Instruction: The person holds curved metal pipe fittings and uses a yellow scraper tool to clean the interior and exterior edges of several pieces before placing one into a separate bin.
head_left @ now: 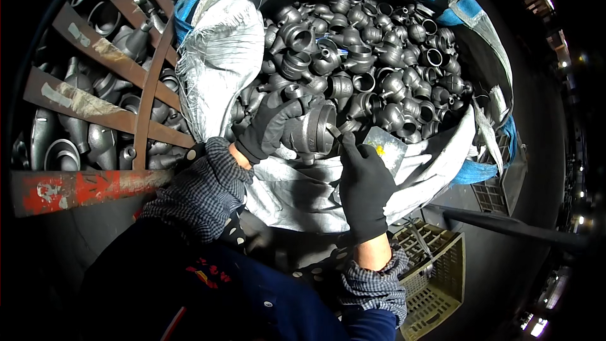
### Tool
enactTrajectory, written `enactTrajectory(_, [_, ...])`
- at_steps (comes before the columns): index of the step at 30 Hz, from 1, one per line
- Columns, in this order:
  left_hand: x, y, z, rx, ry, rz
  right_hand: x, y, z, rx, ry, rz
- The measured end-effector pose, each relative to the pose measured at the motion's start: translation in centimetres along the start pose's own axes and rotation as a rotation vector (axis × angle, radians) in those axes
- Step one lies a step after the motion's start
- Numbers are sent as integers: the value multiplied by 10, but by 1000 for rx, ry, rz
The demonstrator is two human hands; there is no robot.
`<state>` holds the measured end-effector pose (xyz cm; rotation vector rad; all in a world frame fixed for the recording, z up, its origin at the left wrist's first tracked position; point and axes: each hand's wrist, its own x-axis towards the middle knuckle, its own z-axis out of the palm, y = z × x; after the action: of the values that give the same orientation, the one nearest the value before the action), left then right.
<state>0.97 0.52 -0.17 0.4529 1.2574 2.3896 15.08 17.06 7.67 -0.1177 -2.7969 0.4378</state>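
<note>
My left hand [268, 127], in a black glove, is closed around a grey cast-metal fitting [307, 134] with a wide threaded mouth. That mouth faces right, toward my right hand [366, 183], which is also gloved in black. Between its pinched thumb and fingers is a thin metal strip [334, 131], its tip at the rim of the mouth; its exact kind is unclear. Beneath and beyond both hands lies a heap of similar fittings [394, 85] in a large white woven sack [221, 57]. A clear plastic piece with a yellow spot [385, 150] rests by my right hand.
At left, a rusty metal cage [95, 183] with slanting bars holds more castings [101, 142]. A yellowish slatted plastic crate [435, 297] stands at lower right, below a dark bar [511, 226]. Blue straps [473, 172] hang from the sack's edge.
</note>
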Motion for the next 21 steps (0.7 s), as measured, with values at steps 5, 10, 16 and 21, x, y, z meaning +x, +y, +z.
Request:
enactTrajectory(5, [0,10,7,76,-30,3,0,0,2,-51,-8,7])
enactTrajectory(10, [0,4,0,178,-48,99,0,-2,1,-73,-25,15])
enactTrajectory(16, [-3,11,3,107,-41,12,4,-6,-12,21,-96,112])
enactTrajectory(21, [-6,11,2,-1,-16,-41,0,4,-14,242,-40,173])
